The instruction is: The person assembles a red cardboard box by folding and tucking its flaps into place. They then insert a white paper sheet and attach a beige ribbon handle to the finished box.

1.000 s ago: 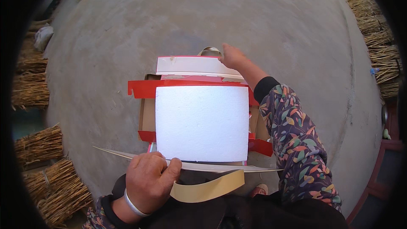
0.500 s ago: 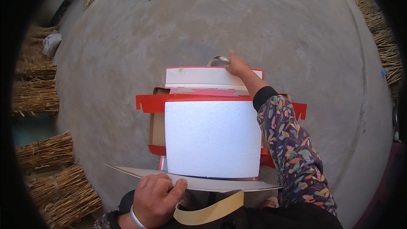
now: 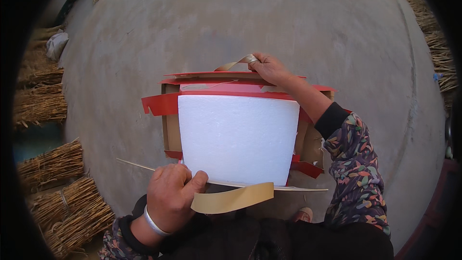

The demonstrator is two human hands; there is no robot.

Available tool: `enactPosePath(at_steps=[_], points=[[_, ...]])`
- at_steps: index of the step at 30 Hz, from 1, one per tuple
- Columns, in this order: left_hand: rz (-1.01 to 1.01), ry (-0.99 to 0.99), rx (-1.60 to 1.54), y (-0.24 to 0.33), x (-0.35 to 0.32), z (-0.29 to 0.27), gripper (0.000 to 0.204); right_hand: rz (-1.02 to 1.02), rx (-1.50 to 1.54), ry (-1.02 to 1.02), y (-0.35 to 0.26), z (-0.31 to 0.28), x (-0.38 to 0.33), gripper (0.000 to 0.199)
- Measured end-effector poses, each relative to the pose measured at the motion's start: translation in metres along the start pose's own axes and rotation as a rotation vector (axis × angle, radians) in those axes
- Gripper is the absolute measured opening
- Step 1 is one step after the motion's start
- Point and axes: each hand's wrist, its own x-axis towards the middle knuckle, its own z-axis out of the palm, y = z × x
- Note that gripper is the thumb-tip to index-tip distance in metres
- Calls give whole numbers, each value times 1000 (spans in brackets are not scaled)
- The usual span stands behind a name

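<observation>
A white foam box (image 3: 238, 139) sits in an opened red cardboard carton (image 3: 160, 105), whose brown inner sides show left and right. At the far side my right hand (image 3: 270, 68) is closed on a tan ribbon handle (image 3: 235, 63) above the carton's far flap (image 3: 207, 75). My left hand (image 3: 172, 189) grips the near flap (image 3: 301, 189), which shows almost edge-on, thumb toward the foam. A second tan ribbon handle (image 3: 236, 199) loops from that near flap, beside my left thumb. The fingertips of my left hand are hidden.
The carton is over a grey concrete floor (image 3: 231, 14). Bundles of dry stalks (image 3: 72, 212) lie along the left, with a white sack (image 3: 57, 44) beyond them. More stalks (image 3: 435, 43) line the right edge. One shoe (image 3: 304, 214) shows below the near flap.
My right hand has closed on the far ribbon handle and pulled it up. The far and near flaps have tilted more upright. The foam box sits higher in view.
</observation>
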Motion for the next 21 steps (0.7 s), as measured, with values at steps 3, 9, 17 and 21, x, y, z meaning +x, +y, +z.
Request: enactPosePath(at_steps=[3, 9, 17, 21], points=[[-2, -4, 18, 4, 5, -1, 23, -44, 150, -94, -67, -20, -56, 31], [110, 91, 183, 5, -12, -10, 18, -212, 203, -480, -164, -10, -174, 43], [333, 142, 225, 11, -44, -20, 38, -112, 491, -557, -168, 29, -280, 41], [103, 398, -102, 7, -40, -24, 47, -73, 516, -631, -169, 42, -302, 39]])
